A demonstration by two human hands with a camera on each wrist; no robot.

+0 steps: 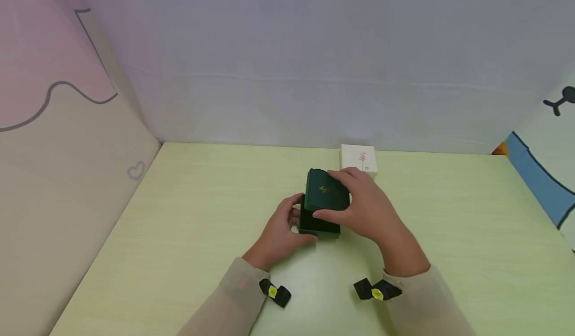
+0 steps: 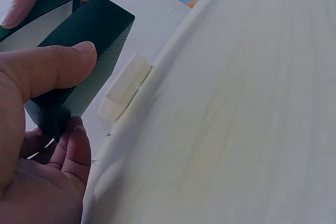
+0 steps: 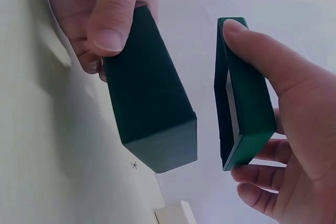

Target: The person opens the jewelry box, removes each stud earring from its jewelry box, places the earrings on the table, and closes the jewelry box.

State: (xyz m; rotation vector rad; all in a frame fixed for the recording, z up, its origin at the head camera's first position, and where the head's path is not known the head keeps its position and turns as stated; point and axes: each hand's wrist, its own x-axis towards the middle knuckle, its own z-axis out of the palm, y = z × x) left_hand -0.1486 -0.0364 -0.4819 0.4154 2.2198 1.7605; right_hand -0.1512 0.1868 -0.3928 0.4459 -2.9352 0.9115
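Note:
A dark green box base (image 3: 149, 82) is gripped by my left hand (image 1: 287, 231), thumb on the near side and fingers round the far side. My right hand (image 1: 366, 203) holds the green box lid (image 1: 327, 190) by opposite edges. In the head view the lid, with a small gold mark on top, overlaps the base. The right wrist view shows a gap between lid and base, with the lid's pale lining facing the base. What lies inside the base is hidden from me.
A small white box (image 1: 358, 157) with a pink flower print stands behind my right hand, near the back of the pale table (image 1: 215, 196). A plain curtain-like backdrop (image 1: 287, 66) rises along the table's back edge. Printed panels (image 1: 81, 176) flank the sides.

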